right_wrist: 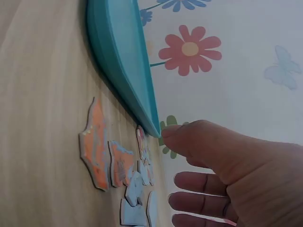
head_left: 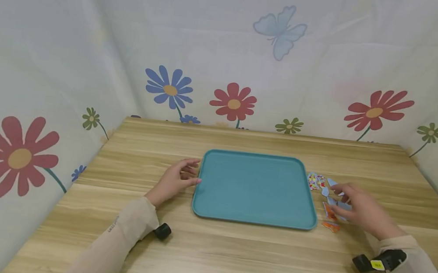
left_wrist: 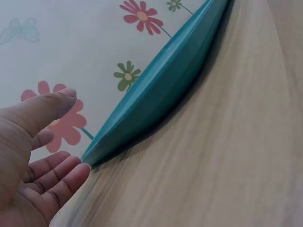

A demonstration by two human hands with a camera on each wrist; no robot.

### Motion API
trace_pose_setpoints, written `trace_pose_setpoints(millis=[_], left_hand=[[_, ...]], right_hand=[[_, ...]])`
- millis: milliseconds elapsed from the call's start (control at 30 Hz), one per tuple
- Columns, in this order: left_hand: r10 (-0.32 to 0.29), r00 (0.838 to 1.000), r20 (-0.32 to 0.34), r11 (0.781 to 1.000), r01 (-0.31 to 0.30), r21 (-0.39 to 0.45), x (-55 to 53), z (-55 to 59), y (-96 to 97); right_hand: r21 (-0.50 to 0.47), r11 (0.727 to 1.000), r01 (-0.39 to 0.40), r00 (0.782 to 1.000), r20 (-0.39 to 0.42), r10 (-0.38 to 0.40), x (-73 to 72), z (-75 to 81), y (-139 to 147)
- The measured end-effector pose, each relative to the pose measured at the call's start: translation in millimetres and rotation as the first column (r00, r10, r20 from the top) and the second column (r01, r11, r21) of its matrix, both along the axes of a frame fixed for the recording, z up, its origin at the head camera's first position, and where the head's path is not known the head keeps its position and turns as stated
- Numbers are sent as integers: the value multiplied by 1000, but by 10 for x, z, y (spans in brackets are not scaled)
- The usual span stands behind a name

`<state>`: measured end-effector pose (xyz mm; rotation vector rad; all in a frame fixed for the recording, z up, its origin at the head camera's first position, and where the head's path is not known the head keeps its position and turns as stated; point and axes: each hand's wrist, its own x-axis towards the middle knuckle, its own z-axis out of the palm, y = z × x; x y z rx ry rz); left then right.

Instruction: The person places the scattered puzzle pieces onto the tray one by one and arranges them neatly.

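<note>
An orange piece [head_left: 331,227] lies nearest, just short of the right hand [head_left: 366,210], whose thumb and fingers stand apart above pale blue pieces [head_left: 325,191], grasping nothing visible. The left hand [head_left: 177,178], loosely spread and unladen, is at the rim of the teal tray [head_left: 257,188], contact unclear. The tray lies between both hands; patterned pieces [head_left: 312,181] sit beyond the right fingertips.

The tray [head_left: 255,188] looked like smooth plastic, its face matt and its rim faintly shiny. The pieces [right_wrist: 94,146] seemed printed card with dull edges. The table [head_left: 231,252] showed wood grain under a smooth, low-sheen finish. The backdrop [head_left: 213,26] looked like matt, creased cloth; the sleeves [head_left: 131,222], soft cloth; the cameras [head_left: 162,231], dark plastic.
</note>
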<state>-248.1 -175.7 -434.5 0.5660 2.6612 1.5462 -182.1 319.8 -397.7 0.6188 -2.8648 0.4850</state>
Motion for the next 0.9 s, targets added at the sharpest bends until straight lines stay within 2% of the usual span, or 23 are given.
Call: trace_pose_setpoints(millis=[100, 200, 433, 667, 900], left_hand=[[-5, 1000, 27, 1000, 4, 24, -4, -12, 11], [-3, 999, 42, 999, 1, 38, 0, -26, 18], [-4, 999, 52, 999, 1, 50, 5, -37, 30], [-8, 998, 61, 1000, 8, -4, 12, -28, 51], [-11, 999, 31, 997, 14, -77, 60, -11, 71]], right_hand=[[-2, 1000, -11, 1000, 25, 11, 6, -22, -10], [2, 999, -38, 999, 10, 38, 13, -58, -17], [26, 998, -61, 998, 20, 61, 30, -73, -48], [64, 996, -56, 996, 77, 51, 46, -66, -68], [71, 996, -56, 993, 107, 48, 43, -73, -81]])
